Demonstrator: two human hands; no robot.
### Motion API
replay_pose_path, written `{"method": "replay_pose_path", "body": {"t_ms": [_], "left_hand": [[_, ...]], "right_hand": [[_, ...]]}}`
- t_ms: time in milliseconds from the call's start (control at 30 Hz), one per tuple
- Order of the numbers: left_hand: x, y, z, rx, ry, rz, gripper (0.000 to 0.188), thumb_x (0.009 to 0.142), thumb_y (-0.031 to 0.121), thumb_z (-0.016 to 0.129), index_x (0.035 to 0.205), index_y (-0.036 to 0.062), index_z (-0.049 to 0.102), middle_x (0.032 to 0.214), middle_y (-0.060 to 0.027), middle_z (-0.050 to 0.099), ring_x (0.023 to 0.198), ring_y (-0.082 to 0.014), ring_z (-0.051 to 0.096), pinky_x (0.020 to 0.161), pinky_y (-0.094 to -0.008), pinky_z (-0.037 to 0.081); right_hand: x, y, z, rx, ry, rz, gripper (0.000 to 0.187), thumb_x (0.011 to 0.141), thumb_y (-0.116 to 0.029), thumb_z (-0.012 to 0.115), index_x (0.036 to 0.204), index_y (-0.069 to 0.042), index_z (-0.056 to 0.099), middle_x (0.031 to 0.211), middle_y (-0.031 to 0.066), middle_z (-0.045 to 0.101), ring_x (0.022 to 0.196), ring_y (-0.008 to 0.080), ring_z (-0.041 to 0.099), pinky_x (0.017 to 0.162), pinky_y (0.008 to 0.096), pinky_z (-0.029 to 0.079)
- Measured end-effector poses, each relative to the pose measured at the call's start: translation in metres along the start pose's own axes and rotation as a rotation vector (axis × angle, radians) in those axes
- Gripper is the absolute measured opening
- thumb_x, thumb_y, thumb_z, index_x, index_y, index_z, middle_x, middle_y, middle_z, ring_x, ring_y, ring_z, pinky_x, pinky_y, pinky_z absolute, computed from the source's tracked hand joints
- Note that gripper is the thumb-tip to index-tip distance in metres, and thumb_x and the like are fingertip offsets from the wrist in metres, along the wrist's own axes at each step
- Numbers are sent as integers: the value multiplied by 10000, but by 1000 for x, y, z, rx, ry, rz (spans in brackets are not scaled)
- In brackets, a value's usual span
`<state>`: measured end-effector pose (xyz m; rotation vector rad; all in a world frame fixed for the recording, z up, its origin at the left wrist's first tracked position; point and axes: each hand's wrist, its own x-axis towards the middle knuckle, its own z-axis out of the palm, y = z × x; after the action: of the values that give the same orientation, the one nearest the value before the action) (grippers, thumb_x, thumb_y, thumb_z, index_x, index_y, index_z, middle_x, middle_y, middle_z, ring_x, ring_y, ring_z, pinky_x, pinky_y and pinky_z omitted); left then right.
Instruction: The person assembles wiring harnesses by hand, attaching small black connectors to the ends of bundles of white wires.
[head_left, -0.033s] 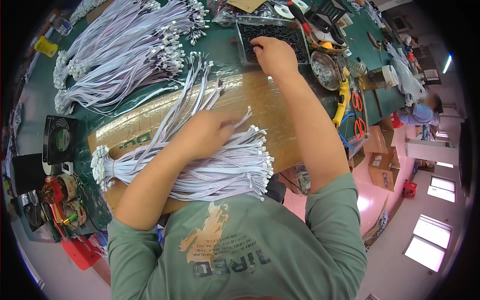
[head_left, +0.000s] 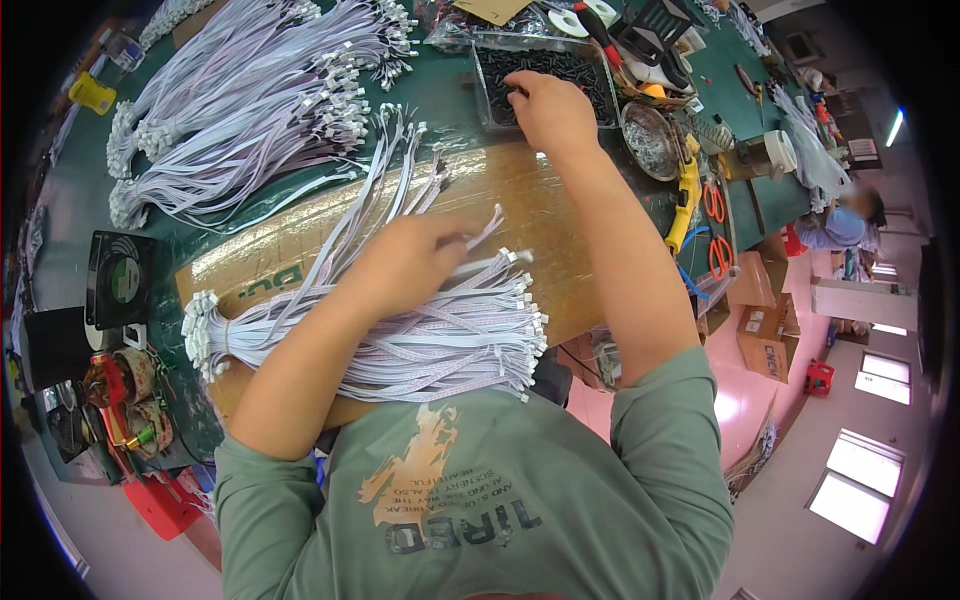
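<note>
A bundle of white flat cables [head_left: 430, 355], with white connectors on its ends, lies across the cardboard in front of me. Above it my left hand [head_left: 410, 258], its fingers blurred, is closed around a single flat cable whose free end [head_left: 490, 226] sticks out to the right. My right hand [head_left: 553, 112] reaches into a clear plastic box [head_left: 483, 105] of short black tube-like pieces [head_left: 560, 68]. Its thumb and forefinger are bent together over the pieces; whether one is between them is hidden. More loose flat cables [head_left: 385, 190] run from under my left hand toward the back.
Large cable bundles [head_left: 240, 110] cover the back left of the green table. At the right lie a round metal dish [head_left: 649, 138], a yellow-handled tool [head_left: 686, 195] and orange-handled scissors [head_left: 719, 257]. A black fan [head_left: 122, 280] stands left. Another person [head_left: 848, 225] is far right.
My left hand has shifted slightly up and away from the bundle, raising the cable's end a little. My right hand stays at the box, almost unmoved.
</note>
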<state>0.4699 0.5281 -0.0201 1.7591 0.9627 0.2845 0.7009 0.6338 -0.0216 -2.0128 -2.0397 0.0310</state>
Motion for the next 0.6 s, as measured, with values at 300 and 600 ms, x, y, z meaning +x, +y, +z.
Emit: {"method": "replay_pose_path", "body": {"t_ms": [300,600], "left_hand": [[8,-9,-6,-789,217,-48,296,891,46,620,1180,-20,624,942,-35,652,827,-76,584,774,-202,463],[9,-13,-8,-794,211,-50,190,905,79,644,1076,-3,644,887,-47,660,759,-109,620,708,-227,498]], "right_hand": [[-8,3,-12,125,130,-3,217,899,-225,582,1077,-159,686,968,84,710,902,287,670,800,415,527],[-66,-38,-37,1030,-113,70,301,904,-108,649,1188,-11,621,1012,53,689,867,98,623,733,238,480]]}}
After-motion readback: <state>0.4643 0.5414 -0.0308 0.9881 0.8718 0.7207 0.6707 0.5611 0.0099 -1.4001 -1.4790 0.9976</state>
